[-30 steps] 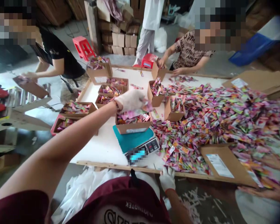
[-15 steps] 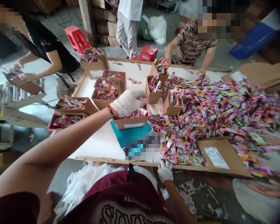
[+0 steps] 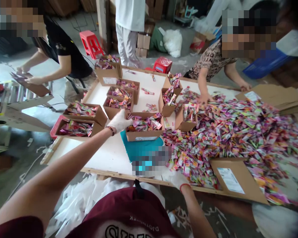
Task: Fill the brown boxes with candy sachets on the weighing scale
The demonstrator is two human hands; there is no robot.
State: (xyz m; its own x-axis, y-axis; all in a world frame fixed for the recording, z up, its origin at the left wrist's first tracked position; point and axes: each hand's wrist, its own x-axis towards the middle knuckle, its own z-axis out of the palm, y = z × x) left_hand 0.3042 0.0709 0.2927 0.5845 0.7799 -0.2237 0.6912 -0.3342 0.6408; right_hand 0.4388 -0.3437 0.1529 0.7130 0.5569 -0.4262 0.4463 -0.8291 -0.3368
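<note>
White-gloved, the right hand (image 3: 178, 180) lies by the pale wooden edge strip (image 3: 116, 173) of the white-topped table (image 3: 99, 153); blur hides its fingers, so I cannot tell how far they are spread, and nothing shows in its hold. Just beyond, at 12 o'clock, sits a flat teal-topped scale (image 3: 139, 150) bearing an open, oblong brown cardboard box (image 3: 131, 136), filled with small, glossy pink-and-purple packets (image 3: 146, 123). At the box's 9 o'clock end is the left hand (image 3: 120, 121), also white-gloved, thumb raised, fingers part bent beside the wall; whether they grip it I cannot tell.

Loaded so, the box is probably moderately heavy, its walls stiff but apt to bow if pinched on 1 side. Both ends, at 3 and 9 o'clock, with fingers low, look the surest hold. The packets seem light, bendy and slippery, liable to slide out if it tips.

At 3 o'clock spreads a broad heap of loose packets (image 3: 233, 132). Farther, at 11 o'clock, stand more filled cardboard boxes (image 3: 136, 94); between 1 and 2, a person in a patterned shirt (image 3: 211, 62) reaches to the heap.
</note>
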